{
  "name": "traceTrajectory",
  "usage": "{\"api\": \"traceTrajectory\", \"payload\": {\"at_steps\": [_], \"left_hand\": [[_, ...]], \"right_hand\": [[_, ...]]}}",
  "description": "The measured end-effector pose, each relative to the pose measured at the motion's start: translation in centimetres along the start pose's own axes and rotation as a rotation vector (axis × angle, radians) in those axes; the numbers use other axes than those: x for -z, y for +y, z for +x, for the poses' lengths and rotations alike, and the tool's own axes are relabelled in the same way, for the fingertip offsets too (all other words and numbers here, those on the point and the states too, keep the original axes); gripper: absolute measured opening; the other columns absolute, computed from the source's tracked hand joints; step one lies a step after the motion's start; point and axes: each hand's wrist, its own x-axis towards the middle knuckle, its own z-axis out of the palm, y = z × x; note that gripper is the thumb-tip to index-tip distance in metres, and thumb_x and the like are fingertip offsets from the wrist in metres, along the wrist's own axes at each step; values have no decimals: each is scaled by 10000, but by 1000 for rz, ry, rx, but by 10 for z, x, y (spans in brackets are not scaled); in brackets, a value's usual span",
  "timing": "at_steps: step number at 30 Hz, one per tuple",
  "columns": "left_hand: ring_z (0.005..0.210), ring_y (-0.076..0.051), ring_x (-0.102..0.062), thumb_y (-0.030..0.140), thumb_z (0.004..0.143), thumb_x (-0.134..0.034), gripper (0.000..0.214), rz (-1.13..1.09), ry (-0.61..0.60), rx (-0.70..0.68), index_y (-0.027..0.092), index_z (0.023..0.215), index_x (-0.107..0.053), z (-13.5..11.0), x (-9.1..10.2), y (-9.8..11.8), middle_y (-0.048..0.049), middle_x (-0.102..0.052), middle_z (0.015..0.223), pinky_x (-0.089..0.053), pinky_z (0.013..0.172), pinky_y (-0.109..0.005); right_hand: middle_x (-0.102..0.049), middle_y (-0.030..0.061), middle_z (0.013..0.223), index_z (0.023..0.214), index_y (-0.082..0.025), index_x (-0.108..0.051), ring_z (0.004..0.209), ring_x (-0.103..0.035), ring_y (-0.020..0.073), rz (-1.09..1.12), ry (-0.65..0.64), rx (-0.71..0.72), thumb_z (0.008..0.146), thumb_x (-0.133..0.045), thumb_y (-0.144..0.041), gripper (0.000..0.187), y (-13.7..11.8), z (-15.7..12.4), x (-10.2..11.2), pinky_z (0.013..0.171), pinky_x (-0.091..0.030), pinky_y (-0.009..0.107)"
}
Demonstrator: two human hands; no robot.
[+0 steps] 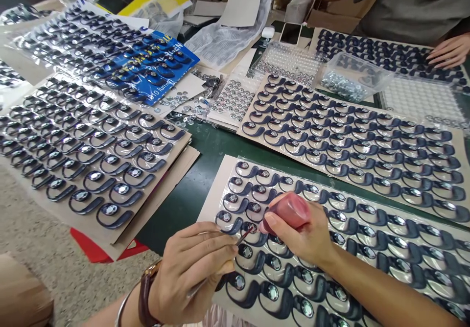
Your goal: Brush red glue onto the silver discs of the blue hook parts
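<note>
My left hand [191,273] is closed around a thin brush [244,236], its tip touching the mouth of a small pink bottle [288,212]. My right hand [306,234] grips that bottle, tilted toward the brush. Both hands hover over a cardboard sheet [220,190] covered with rows of dark blue curved pieces with metal discs [257,209]. A brown watch strap and a bangle sit on my left wrist.
More sheets of the same pieces lie to the left [91,155], at the back left [110,53] and at the right [352,136]. A clear tub of metal discs [348,80] and disc trays [235,99] stand behind. Another person's hand [450,53] rests at the far right.
</note>
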Motion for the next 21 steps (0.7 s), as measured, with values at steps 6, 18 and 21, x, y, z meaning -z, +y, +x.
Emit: {"api": "traceTrajectory", "payload": {"at_steps": [6, 18, 21], "left_hand": [[776, -129, -653, 28, 775, -495, 190, -140, 88, 118, 94, 911, -611, -4, -5, -6, -63, -689, 829, -524, 787, -290], [770, -132, -658, 70, 810, -494, 171, -108, 123, 117, 124, 927, -606, -11, -6, -3, -51, -689, 830, -536, 759, -277], [808, -144, -667, 107, 829, -482, 172, 19, 89, -36, 96, 929, -621, -19, -1, 5, -77, -698, 861, -542, 784, -280]], "right_hand": [[-664, -8, 685, 819, -196, -591, 532, -616, 120, -66, 33, 217, 726, -667, -283, 148, 2, -1, -1, 498, -521, 236], [-664, 1, 668, 810, -181, -614, 547, -606, 123, 122, -142, -186, 788, -595, -403, 225, -32, 6, 16, 526, -507, 245], [-677, 2, 651, 864, -186, -597, 523, -616, 130, 234, 11, -210, 767, -631, -344, 188, -31, -6, 11, 503, -518, 243]]}}
